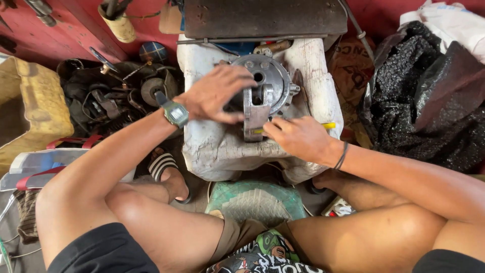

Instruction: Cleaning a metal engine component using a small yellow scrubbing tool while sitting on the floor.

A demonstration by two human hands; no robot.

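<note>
Head view, centre of frame: grey metal engine part [262, 93] standing on a chipped white block [217, 146], round flange facing up toward the top edge. Left hand [214, 96] laid over the part's left side, fingers spread and curved around it, touching; that side of the part hidden under the palm. Right hand [298, 136] just below-right of the part, fingers pressed together, pinching a thin yellow-handled tool [328, 125]; tool tip hidden between fingers and the part's base, kind of tool hard to tell. Wristwatch [176, 114] on left wrist, dark band [341, 155] on right wrist.

Upper left: tangle of dark oily scrap parts [111, 98], single pieces hard to make out. Far left: yellow foam block [35, 96], cut off by the frame edge. Right: black plastic bag [424, 101], crumpled, white bag [449, 23] above it partly cut off. Brown printed sack [351, 71] between block and black bag, mostly covered. Bottom centre: green round seat [257, 199] between bare knees.

Block edges ragged; narrow bare strip of block left and right of the part, clutter close on both sides.
</note>
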